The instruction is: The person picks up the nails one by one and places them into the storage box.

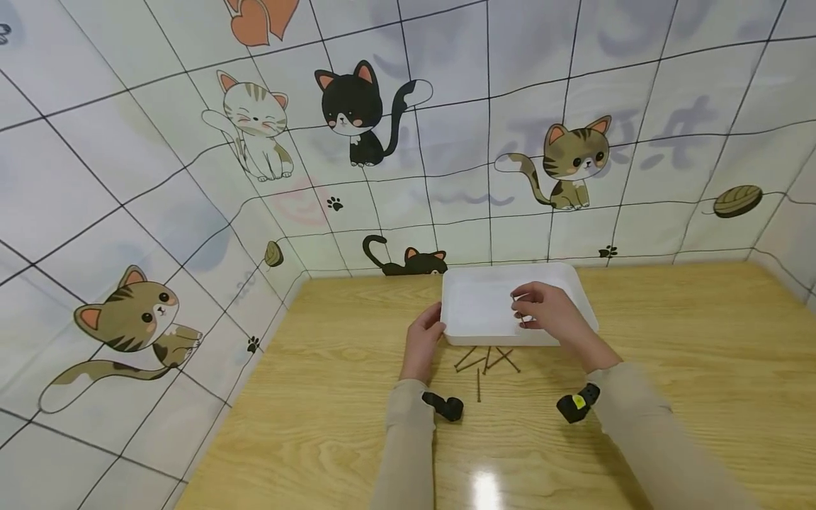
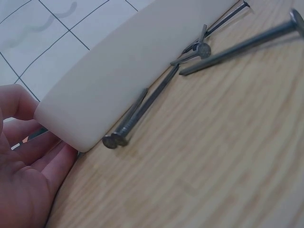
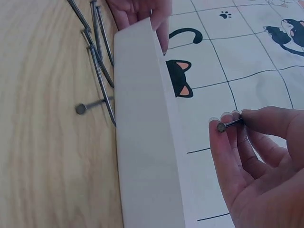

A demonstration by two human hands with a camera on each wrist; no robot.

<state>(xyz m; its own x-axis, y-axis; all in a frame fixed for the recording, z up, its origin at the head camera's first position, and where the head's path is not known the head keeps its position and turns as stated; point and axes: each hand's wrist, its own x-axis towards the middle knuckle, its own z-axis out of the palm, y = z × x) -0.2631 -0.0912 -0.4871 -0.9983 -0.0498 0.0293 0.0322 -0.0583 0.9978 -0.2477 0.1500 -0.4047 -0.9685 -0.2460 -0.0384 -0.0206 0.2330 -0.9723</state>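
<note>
White tray (image 1: pixel 497 341) being gripped by the left hand (image 1: pixel 423 340) near the counter's (image 1: pixel 306 397) back edge, the right hand (image 1: pixel 550 312) is pinching a nail (image 3: pixel 232 124) above it, likely stiff, light, best held mid-shank.

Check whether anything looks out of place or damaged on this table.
Nothing looks damaged; the only untidy spot is the loose nails, lying at crossing angles along the white tray's near side.

Tray (image 1: pixel 478 303) is gripped at left by the left hand (image 1: pixel 423 343); a nail (image 1: pixel 522 320) is held above it by the right hand (image 1: pixel 550 309). Loose nails (image 1: pixel 479 387) are noted on the table (image 1: pixel 319 425).
</note>
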